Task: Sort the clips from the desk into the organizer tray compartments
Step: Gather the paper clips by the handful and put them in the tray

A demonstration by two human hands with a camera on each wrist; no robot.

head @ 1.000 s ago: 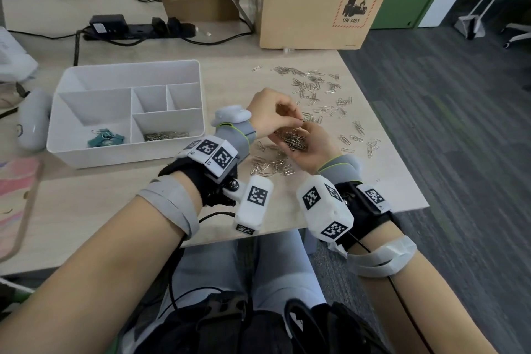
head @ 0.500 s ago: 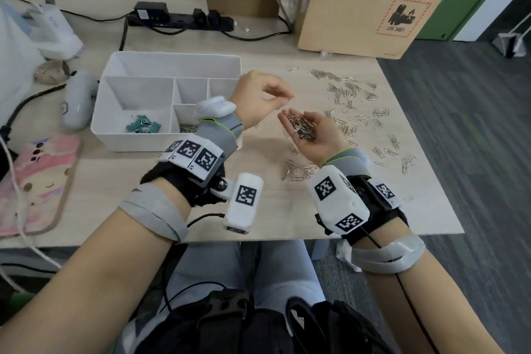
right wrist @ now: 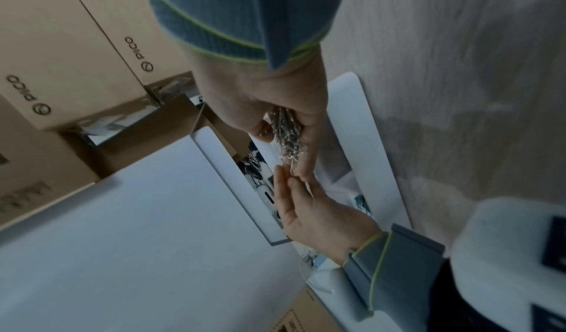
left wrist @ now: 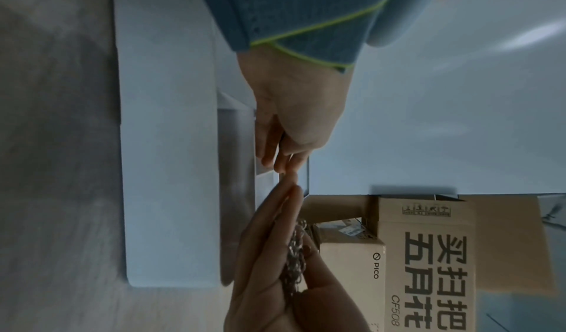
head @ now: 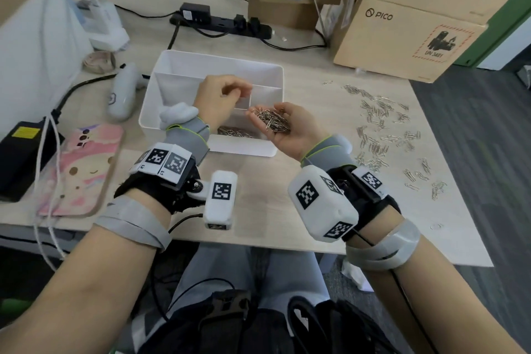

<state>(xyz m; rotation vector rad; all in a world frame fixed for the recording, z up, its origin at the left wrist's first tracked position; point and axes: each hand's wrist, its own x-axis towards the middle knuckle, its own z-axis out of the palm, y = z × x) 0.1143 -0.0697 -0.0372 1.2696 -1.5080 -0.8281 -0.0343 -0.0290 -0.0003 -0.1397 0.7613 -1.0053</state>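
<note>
A white organizer tray (head: 260, 70) stands mid-desk; its front right compartment holds silver paper clips (head: 232, 132). My right hand (head: 268, 115) hovers palm-up over that corner, cupped round a heap of paper clips (head: 273, 123). In the right wrist view its thumb and fingers (right wrist: 306, 129) curl round the heap (right wrist: 287, 134), and one clip dangles at the fingertips. My left hand (head: 240, 92) hangs over the tray's middle with loosely curled fingers and nothing held, its fingertips (left wrist: 281, 165) close to the right hand's. Loose clips (head: 382, 123) lie scattered on the desk at the right.
Cardboard boxes (head: 402, 37) and a power strip (head: 221, 21) line the back. Left of the tray lie a white handheld device (head: 123, 95), a pink phone case (head: 83, 169) and a black adapter (head: 23, 149). Teal binder clips (right wrist: 363, 204) sit in the tray. The desk's edge runs at right.
Both hands moved left from above the desk's clip pile to over the tray. The right hand carried the heap of clips along; the left hand drew away from the right palm.
</note>
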